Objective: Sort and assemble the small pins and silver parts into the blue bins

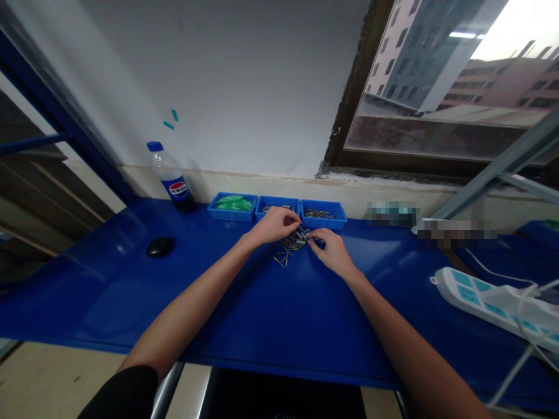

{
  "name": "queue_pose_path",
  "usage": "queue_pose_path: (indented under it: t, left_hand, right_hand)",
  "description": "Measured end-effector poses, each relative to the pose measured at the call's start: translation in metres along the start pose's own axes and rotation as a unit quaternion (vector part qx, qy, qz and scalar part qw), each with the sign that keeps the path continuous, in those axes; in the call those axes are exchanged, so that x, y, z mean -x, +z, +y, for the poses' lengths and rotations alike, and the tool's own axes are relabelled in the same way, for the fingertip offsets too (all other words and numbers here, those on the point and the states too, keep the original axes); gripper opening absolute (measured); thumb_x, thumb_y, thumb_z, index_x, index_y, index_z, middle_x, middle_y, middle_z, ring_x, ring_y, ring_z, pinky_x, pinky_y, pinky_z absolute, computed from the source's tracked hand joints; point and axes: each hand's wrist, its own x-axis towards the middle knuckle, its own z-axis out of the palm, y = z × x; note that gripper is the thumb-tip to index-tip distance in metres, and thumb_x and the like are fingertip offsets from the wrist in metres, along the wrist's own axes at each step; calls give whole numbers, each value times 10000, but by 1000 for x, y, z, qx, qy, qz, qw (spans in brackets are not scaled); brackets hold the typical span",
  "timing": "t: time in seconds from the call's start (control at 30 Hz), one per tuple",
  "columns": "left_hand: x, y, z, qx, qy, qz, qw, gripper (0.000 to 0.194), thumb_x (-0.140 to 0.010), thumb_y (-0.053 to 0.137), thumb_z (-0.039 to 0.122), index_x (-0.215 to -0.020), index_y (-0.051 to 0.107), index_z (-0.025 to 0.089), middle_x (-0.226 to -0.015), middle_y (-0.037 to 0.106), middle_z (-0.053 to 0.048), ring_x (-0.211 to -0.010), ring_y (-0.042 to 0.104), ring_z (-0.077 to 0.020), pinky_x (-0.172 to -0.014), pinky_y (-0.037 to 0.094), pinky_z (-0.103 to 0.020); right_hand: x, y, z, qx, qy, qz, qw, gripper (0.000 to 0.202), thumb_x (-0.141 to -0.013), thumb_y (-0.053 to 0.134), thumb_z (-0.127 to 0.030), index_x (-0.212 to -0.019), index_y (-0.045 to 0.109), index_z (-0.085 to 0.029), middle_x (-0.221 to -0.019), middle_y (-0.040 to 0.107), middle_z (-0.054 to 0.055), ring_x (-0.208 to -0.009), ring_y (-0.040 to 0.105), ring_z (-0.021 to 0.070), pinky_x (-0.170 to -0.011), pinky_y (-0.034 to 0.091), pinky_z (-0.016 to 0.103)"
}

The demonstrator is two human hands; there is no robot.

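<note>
A small pile of metal pieces (289, 244), thin pins and short grey cylinders, lies on the blue table (279, 326). My left hand (275, 224) is over the far side of the pile, in front of the middle blue bin (268, 201). Its thumb and fingertips are pinched together, and anything between them is too small to make out. At the pile's right edge, my right hand (331, 249) also pinches, its fingertips touching or close to the grey cylinders. Whatever it grips cannot be made out.
Beyond the pile, a left bin (231, 216) holds green bags and a right bin (323, 223) holds thin metal pins. A cola bottle (177, 183) and a black mouse (159, 247) are at left. A white power strip (484, 299) with cables lies at right.
</note>
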Motion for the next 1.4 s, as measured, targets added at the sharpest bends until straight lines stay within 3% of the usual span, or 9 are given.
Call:
queue_pose_path:
  t: [0.17, 0.4, 0.67, 0.87, 1.1, 1.27, 1.4]
  left_hand:
    - [-1, -2, 1, -11, 6, 3, 1000, 214, -883, 640, 241, -980, 810, 155, -937, 802, -84, -806, 734, -191, -769, 552, -296]
    - [0, -1, 3, -11, 6, -5, 1000, 219, -888, 639, 249, -977, 807, 140, -937, 801, -91, -811, 739, -191, -774, 556, -296]
    - [1, -2, 7, -9, 6, -8, 1000, 207, -894, 636, 234, -980, 798, 136, -941, 799, -97, -795, 732, -181, -768, 551, -297]
    - [0, 2, 2, -6, 13, -18, 1000, 212, -902, 635, 237, -1019, 782, 142, -938, 795, -93, -797, 730, -182, -757, 557, -304]
    - [0, 5, 1, 12, 20, -30, 999, 251, -907, 637, 230, -1111, 758, 146, -902, 784, -90, -821, 729, -185, -769, 570, -309]
    - [-1, 8, 4, 70, 17, -28, 997, 309, -909, 653, 251, -1194, 734, 163, -948, 787, -89, -849, 734, -182, -793, 583, -315]
    - [-2, 9, 6, 135, 17, -43, 990, 246, -904, 659, 279, -1081, 769, 149, -915, 787, -86, -808, 733, -172, -759, 581, -290]
  right_hand:
    - [0, 2, 3, 33, 3, 19, 999, 204, -906, 645, -203, -1087, 737, -225, -1132, 742, 89, -1061, 674, 274, -979, 526, 445]
    - [1, 3, 0, 0, 41, 19, 999, 209, -877, 631, -162, -1043, 749, -207, -995, 748, 81, -753, 694, 204, -775, 588, 362]
    - [-4, -2, -8, -118, 80, 23, 990, 223, -863, 621, -207, -1054, 736, -220, -957, 772, 70, -759, 733, 203, -750, 609, 361]
    - [-6, -4, -10, -236, 152, 58, 958, 165, -819, 713, -345, -931, 705, -223, -903, 762, 58, -811, 753, 230, -766, 605, 371]
    - [-10, -4, -9, -314, 209, 105, 920, 374, -695, 851, -511, -858, 705, -208, -860, 739, 55, -739, 732, 226, -689, 599, 351]
    - [-13, -5, -17, -405, 219, 110, 881, 434, -597, 935, -494, -834, 703, -214, -847, 728, 35, -780, 726, 221, -784, 614, 386]
    - [-13, -6, -23, -442, 224, 111, 862, 444, -546, 980, -413, -824, 694, -216, -853, 728, 26, -837, 721, 214, -862, 596, 389]
